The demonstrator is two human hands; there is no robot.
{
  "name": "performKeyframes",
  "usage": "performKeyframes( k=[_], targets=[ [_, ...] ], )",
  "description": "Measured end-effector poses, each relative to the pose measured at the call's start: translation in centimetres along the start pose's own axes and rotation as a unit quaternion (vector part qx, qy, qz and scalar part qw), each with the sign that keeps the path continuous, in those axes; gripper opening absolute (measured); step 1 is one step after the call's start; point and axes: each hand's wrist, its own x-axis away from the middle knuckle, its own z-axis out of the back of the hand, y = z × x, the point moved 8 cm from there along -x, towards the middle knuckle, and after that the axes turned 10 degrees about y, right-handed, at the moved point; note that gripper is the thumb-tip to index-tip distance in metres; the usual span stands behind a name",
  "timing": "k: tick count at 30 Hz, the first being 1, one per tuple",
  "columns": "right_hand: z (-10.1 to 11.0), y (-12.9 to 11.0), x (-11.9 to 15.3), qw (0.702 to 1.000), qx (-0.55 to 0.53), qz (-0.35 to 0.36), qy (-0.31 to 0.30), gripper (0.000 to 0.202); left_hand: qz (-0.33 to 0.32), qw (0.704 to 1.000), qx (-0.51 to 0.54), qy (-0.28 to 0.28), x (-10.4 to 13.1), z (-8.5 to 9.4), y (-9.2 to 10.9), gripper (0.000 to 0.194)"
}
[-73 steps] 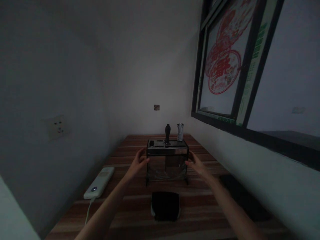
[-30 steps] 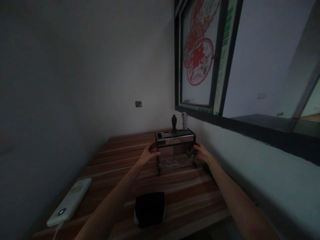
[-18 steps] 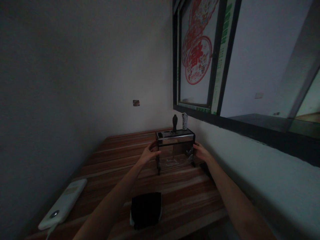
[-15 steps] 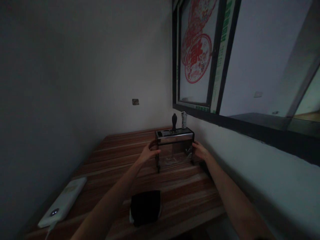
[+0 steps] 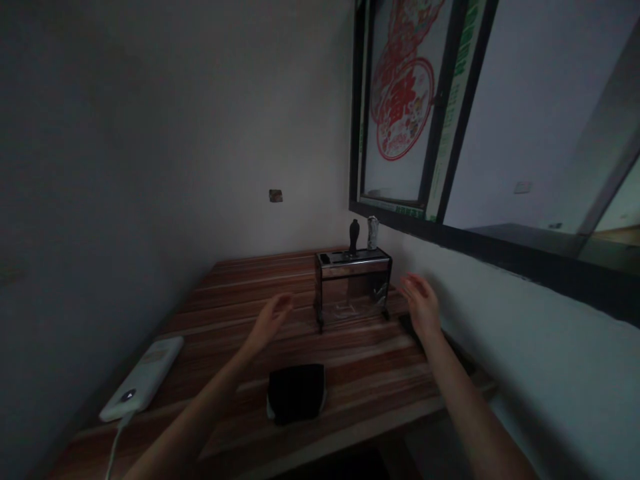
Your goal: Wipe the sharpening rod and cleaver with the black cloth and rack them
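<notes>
A small black-framed rack (image 5: pixel 354 268), shaped like a miniature table, stands upright on the wood-grain table (image 5: pixel 250 293). On its top are a dark vase-shaped piece (image 5: pixel 354 237) and a pale, patterned upright piece (image 5: pixel 373 233). Clear plastic (image 5: pixel 350 309) shows low between its legs. My left hand (image 5: pixel 273 317) hovers to the left of the rack, apart from it, fingers loosely curved and holding nothing. Off the rack's right side, my right hand (image 5: pixel 420 300) is raised with its fingers apart, also without anything in it.
A black pouch-like item (image 5: pixel 296 393) lies near the table's front edge. A white power bank (image 5: pixel 145 377) with a cable sits at the left. Along the right wall lies a dark flat object (image 5: pixel 413 327), partly behind my arm. A dark-framed window (image 5: pixel 400 203) is above.
Both hands have let go of the rack's sides and moved outward, left and right. The rack stays standing on the table, and the camera view has shifted slightly.
</notes>
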Motion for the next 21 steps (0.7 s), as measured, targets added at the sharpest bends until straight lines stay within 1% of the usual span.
performKeyframes(
  k=[1,2,3,4,5,6,7,9,10,12,14,15,17,19,21],
  targets=[
    [0.6,-0.9,1.4,0.998,0.032,0.041,0.037,0.027,0.0,0.999,-0.035,-0.04,1.5,0.4,-0.2,0.032],
    [0.3,-1.2,3.2,0.995,0.072,0.064,0.031,0.025,0.003,0.995,-0.066,-0.075,2.9,0.7,-0.4,0.028],
    [-0.9,-0.9,5.2,0.992,0.113,0.061,-0.018,0.023,-0.001,0.99,-0.1,-0.095,4.3,1.0,-0.5,0.024],
    [-2.6,0.1,7.5,0.982,0.155,0.045,-0.094,0.023,-0.014,0.986,-0.132,-0.102,5.4,1.4,-0.3,0.022],
    [-4.8,1.5,10.3,0.958,0.201,0.023,-0.203,0.023,-0.031,0.982,-0.161,-0.099,6.3,1.8,0.0,0.021],
    [-6.8,2.8,13.3,0.921,0.241,0.016,-0.305,0.022,-0.046,0.977,-0.187,-0.092,6.9,2.0,0.3,0.021],
    [-8.2,4.0,15.8,0.887,0.282,0.019,-0.366,0.021,-0.059,0.973,-0.206,-0.089,7.4,2.1,0.6,0.021],
    [-9.8,5.5,18.8,0.843,0.364,0.06,-0.391,0.019,-0.067,0.968,-0.219,-0.102,8.0,2.1,0.9,0.021],
    [-10.5,5.8,19.8,0.829,0.389,0.087,-0.393,0.019,-0.065,0.967,-0.216,-0.116,8.2,1.9,0.8,0.021],
    [-11.2,6.0,21.0,0.807,0.424,0.123,-0.392,0.02,-0.054,0.966,-0.202,-0.15,8.5,1.7,0.6,0.022],
    [-11.4,6.0,21.6,0.792,0.442,0.137,-0.398,0.021,-0.05,0.961,-0.199,-0.184,8.9,1.4,0.3,0.024],
    [-11.4,6.0,21.7,0.789,0.445,0.136,-0.401,0.022,-0.053,0.957,-0.202,-0.199,9.1,1.3,0.2,0.025],
    [-11.2,6.2,21.8,0.793,0.438,0.117,-0.406,0.021,-0.064,0.951,-0.207,-0.219,9.5,1.1,0.3,0.026],
    [-11.0,6.4,21.6,0.809,0.413,0.085,-0.409,0.019,-0.066,0.95,-0.203,-0.226,9.8,0.8,0.5,0.024],
    [-10.7,6.6,21.2,0.829,0.381,0.057,-0.405,0.016,-0.049,0.955,-0.185,-0.226,9.9,0.5,0.6,0.02]
  ],
)
